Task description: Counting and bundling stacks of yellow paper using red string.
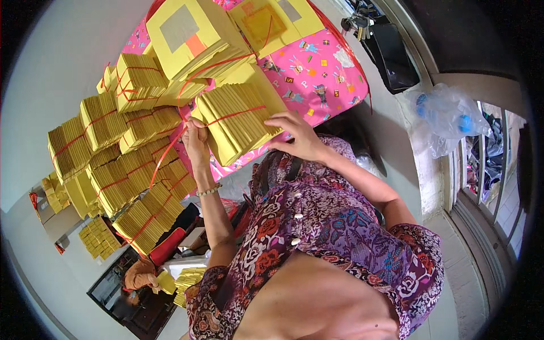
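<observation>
A thick bundle of yellow paper sheets [238,122] stands on edge on the pink patterned cloth [317,73], with a red string [235,116] wound around it. My right hand [294,136] presses on the bundle's right side, fingers spread over its edge. My left hand [195,141] is at the bundle's left side and pinches the red string, which trails down to the left. A bead bracelet [208,191] sits on my left wrist.
Many tied yellow paper bundles [124,153] are stacked to the left. Larger yellow stacks [192,39] lie at the far edge of the cloth. A black bag [391,54] and a clear plastic bag [447,116] sit to the right. Another person's hand [141,277] holds yellow paper at lower left.
</observation>
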### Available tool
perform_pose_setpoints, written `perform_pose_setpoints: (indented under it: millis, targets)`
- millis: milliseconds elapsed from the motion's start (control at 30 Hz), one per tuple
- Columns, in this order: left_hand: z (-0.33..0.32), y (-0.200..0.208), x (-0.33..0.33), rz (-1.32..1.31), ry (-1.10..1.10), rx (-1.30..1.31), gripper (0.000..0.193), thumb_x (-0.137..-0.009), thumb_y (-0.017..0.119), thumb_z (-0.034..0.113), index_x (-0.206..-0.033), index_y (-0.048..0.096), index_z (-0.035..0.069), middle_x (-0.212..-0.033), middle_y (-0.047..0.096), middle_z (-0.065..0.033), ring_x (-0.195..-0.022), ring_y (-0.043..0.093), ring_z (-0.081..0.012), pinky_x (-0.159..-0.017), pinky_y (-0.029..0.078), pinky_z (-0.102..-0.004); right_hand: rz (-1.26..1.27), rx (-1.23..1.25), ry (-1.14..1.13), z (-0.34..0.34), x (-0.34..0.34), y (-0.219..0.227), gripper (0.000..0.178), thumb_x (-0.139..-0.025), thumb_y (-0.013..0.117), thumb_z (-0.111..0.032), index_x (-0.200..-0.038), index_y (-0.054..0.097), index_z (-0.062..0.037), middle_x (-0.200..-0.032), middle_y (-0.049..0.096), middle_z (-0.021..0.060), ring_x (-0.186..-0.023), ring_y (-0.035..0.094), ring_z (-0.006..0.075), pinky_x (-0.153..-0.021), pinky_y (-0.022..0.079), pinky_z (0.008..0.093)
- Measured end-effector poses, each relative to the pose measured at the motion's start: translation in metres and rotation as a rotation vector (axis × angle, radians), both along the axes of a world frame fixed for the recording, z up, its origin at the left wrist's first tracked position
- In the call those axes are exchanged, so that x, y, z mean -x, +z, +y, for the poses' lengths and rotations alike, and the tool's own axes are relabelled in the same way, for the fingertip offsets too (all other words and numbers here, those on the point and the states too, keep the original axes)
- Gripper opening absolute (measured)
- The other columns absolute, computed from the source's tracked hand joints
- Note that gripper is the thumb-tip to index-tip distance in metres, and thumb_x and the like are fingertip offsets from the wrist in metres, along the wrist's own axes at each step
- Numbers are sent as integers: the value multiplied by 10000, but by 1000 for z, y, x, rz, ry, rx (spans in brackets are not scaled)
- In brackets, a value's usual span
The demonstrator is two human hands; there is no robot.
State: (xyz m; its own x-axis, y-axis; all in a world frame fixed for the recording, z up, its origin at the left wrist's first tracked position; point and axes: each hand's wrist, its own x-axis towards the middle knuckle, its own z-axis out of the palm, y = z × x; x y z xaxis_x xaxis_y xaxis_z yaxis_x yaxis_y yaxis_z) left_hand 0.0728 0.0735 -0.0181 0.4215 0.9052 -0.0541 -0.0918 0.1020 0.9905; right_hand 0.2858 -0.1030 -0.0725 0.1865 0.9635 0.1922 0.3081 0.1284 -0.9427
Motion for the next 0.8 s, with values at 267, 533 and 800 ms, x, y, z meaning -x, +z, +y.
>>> perform_pose_setpoints:
  millis: [267, 533, 800]
  targets:
    - [-2, 0, 3, -32, 30, -15, 320, -1026, 390, 268, -822, 548, 78, -533, 292, 67, -475, 195, -41, -459, 165, -225, -131, -145, -36, 8, 4, -8, 498, -715, 764, -171, -1187, 607, -147, -1191, 543, 67, -1084, 530, 270, -899, 462, 382]
    - [0, -7, 10, -52, 77, 7, 317, -1022, 397, 291, -831, 544, 85, -542, 315, 60, -468, 204, -45, -453, 174, -219, -314, -279, 17, 15, 7, -15, 511, -707, 755, -180, -1198, 614, -200, -1169, 557, 60, -1080, 525, 292, -900, 472, 399]
    - [-1, -7, 9, -92, 43, -6, 313, -1021, 401, 293, -820, 524, 87, -543, 316, 57, -466, 212, -45, -448, 178, -220, -90, -191, -51, 24, 10, 1, 267, -732, 768, -232, -967, 693, -130, -1062, 598, 59, -1038, 543, 258, -869, 460, 383]
